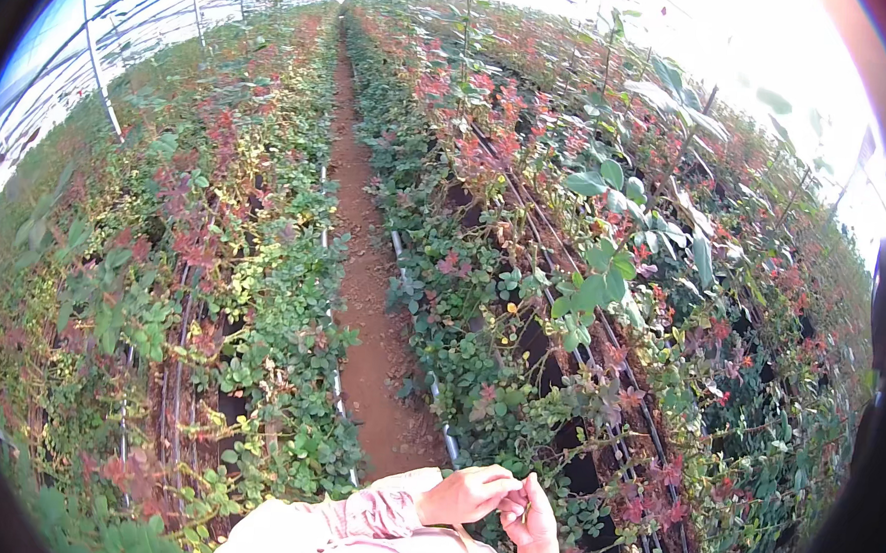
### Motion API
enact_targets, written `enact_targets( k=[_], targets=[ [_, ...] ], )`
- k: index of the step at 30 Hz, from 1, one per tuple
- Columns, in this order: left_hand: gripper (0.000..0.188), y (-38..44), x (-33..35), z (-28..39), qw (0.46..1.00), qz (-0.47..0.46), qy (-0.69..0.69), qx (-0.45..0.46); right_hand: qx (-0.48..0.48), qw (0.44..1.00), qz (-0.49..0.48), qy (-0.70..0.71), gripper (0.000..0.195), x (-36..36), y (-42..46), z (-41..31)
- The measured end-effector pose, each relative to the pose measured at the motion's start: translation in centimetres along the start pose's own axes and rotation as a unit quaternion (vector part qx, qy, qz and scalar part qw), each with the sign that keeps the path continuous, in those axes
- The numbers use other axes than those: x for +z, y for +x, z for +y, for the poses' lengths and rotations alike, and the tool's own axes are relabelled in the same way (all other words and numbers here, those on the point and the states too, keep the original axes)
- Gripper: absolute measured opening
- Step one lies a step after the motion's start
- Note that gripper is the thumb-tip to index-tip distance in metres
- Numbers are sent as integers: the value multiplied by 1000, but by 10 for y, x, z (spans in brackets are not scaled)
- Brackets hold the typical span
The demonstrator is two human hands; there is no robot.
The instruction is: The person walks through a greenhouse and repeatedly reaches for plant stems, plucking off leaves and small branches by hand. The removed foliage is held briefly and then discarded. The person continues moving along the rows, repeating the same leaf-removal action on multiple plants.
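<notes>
My left hand [469,494] and my right hand [534,523] meet in front of my body at the bottom of the view. Their fingers are bent, and the fingertips touch or nearly touch. Whether something small is pinched between them is hidden. Pink sleeves [382,512] cover my forearms, and a pale garment [279,534] shows below. Just beyond my hands, leafy rose bushes [510,438] with green and reddish leaves grow beside a bare reddish soil path [377,393].
Dense rows of rose plants [278,268] flank the narrow path. Dark irrigation pipes [636,392] run along the right-hand bed. A taller leafy stem [600,285] leans up at right. White greenhouse posts [97,63] stand at upper left.
</notes>
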State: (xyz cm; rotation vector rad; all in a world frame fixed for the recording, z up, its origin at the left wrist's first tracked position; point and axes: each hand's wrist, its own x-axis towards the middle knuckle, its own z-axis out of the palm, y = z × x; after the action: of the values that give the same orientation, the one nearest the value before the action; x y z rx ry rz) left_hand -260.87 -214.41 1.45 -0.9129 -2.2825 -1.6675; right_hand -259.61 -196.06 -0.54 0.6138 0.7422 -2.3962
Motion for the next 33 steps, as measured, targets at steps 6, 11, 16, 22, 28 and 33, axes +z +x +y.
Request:
enact_targets(
  k=[6,11,16,22,28,33],
  targets=[
    [30,81,-22,-29,998,-33,-36,33,-26,998,54,-14,32,40,0,-4],
    [29,190,-4,-1,981,-74,-105,148,-71,995,-64,7,29,30,9,-21],
    [18,342,52,50,942,-52,-161,291,-172,981,-88,17,27,13,21,-61],
    [13,564,142,119,911,27,-372,174,-276,951,-135,34,14,-23,28,-100],
    [24,757,166,134,961,146,-226,61,-347,937,4,32,22,-33,-13,-117],
    [39,843,167,152,897,94,-429,-43,-377,921,69,74,19,-62,-19,-112]
  ],
)
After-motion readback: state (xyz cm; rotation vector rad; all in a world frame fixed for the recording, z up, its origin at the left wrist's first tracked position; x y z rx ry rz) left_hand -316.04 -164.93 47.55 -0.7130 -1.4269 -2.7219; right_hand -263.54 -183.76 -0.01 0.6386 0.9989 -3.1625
